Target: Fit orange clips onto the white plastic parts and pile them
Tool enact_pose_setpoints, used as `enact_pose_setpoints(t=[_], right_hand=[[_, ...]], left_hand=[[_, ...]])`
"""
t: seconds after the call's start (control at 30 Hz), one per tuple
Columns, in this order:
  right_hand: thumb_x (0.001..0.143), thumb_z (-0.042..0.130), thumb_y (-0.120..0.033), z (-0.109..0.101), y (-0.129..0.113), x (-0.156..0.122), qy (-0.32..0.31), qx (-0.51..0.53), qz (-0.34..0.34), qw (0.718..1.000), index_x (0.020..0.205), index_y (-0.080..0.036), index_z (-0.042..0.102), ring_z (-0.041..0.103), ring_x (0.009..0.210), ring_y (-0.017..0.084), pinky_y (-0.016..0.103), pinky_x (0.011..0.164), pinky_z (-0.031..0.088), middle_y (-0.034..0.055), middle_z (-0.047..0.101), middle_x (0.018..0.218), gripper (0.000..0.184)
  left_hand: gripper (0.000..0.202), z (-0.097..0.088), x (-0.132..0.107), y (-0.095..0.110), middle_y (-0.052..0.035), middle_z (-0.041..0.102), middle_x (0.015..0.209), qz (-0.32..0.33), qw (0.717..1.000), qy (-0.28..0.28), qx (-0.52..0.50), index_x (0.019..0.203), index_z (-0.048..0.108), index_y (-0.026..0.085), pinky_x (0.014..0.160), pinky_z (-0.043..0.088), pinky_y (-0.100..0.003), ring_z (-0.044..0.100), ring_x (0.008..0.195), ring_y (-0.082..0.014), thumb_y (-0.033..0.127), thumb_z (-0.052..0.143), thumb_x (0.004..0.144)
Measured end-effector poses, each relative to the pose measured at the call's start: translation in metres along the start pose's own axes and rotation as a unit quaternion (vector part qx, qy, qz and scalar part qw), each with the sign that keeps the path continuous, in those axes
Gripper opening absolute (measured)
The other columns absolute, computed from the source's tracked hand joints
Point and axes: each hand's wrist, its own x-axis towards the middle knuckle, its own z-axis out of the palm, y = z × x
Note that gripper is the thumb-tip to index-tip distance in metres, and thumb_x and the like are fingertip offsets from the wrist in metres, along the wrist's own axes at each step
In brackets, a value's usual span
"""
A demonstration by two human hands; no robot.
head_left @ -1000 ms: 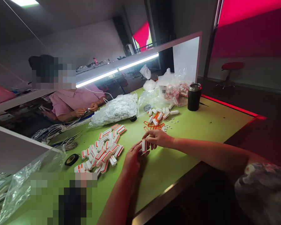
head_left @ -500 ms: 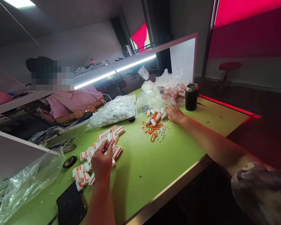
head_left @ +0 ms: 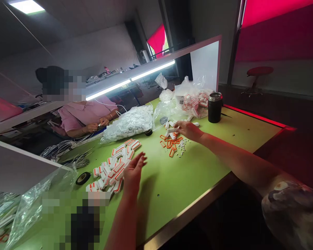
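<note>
My left hand [head_left: 134,170] is raised just right of a pile of white plastic blocks with orange edges [head_left: 117,170]. Its fingers are loosely bent and apart, and nothing shows in them. Out to the right, my right hand [head_left: 190,131] pinches a white plastic block [head_left: 173,130] between thumb and fingers. Below that hand lie loose orange rectangular frames [head_left: 169,142] and a scatter of tiny white pieces [head_left: 182,145]. A few more white blocks [head_left: 196,124] lie behind the hand, partly hidden by it.
A black flask [head_left: 215,108] stands at the right. Clear bags of white parts [head_left: 131,121] and orange-white parts [head_left: 194,100] lie at the back. Black tape [head_left: 82,178] and an open plastic bag [head_left: 41,201] are on the left. Opposite sits a person in a pink shirt [head_left: 85,116].
My left hand has left the block pile and moved right, its fingers loosened. My right hand has moved left over the orange frames and lifted a white block.
</note>
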Motion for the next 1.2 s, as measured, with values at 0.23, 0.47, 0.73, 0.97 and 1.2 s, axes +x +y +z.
enact_pose_setpoints(t=[0.23,0.47,0.73,0.97,1.2], right_hand=[[0.087,0.063,-0.023,0.039,-0.063,-0.032,-0.144,0.073,-0.148,0.976,0.095,-0.024,0.069,0.063,0.091,0.02,0.03,0.085,0.046,0.0043,0.068,0.101,0.01],[0.087,0.059,-0.014,0.009,-0.013,-0.006,-0.091,-0.083,-0.056,0.991,0.085,-0.016,0.069,0.062,0.089,0.022,0.033,0.083,0.045,0.0099,0.069,0.092,0.011],[0.085,0.06,-0.01,0.006,0.014,-0.002,-0.181,-0.218,-0.039,0.958,0.084,-0.014,0.07,0.061,0.099,0.023,0.031,0.089,0.043,0.0126,0.068,0.101,0.011],[0.089,0.056,-0.012,0.002,0.012,0.0,-0.177,-0.225,-0.024,0.958,0.091,-0.014,0.068,0.06,0.101,0.022,0.028,0.086,0.042,0.0113,0.066,0.108,0.012],[0.089,0.055,-0.011,0.001,0.004,0.001,-0.102,-0.167,-0.029,0.98,0.088,-0.013,0.064,0.058,0.089,0.019,0.028,0.079,0.041,0.0091,0.065,0.094,0.009]], left_hand=[[0.034,0.043,-0.02,-0.005,-0.0117,0.074,0.11,-0.233,0.948,-0.128,-0.175,0.119,0.064,0.015,0.072,0.059,-0.022,0.072,0.079,-0.0144,0.03,0.064,0.089],[0.033,0.041,-0.017,0.002,-0.011,0.075,0.091,-0.264,0.936,-0.022,-0.23,0.12,0.06,0.006,0.068,0.06,-0.017,0.072,0.072,-0.012,0.005,0.05,0.089],[0.051,0.042,-0.018,0.008,-0.0129,0.075,0.098,-0.265,0.933,-0.035,-0.241,0.138,0.05,0.004,0.08,0.061,-0.021,0.074,0.084,-0.0161,0.003,0.047,0.087],[0.05,0.037,-0.018,0.001,-0.0157,0.073,0.111,-0.246,0.939,-0.068,-0.229,0.136,0.052,0.005,0.097,0.055,-0.028,0.073,0.097,-0.0192,0.001,0.053,0.085],[0.048,0.037,-0.016,0.0,-0.0168,0.072,0.114,-0.261,0.93,-0.055,-0.254,0.138,0.051,0.006,0.09,0.058,-0.025,0.073,0.099,-0.0199,0.006,0.051,0.09]])
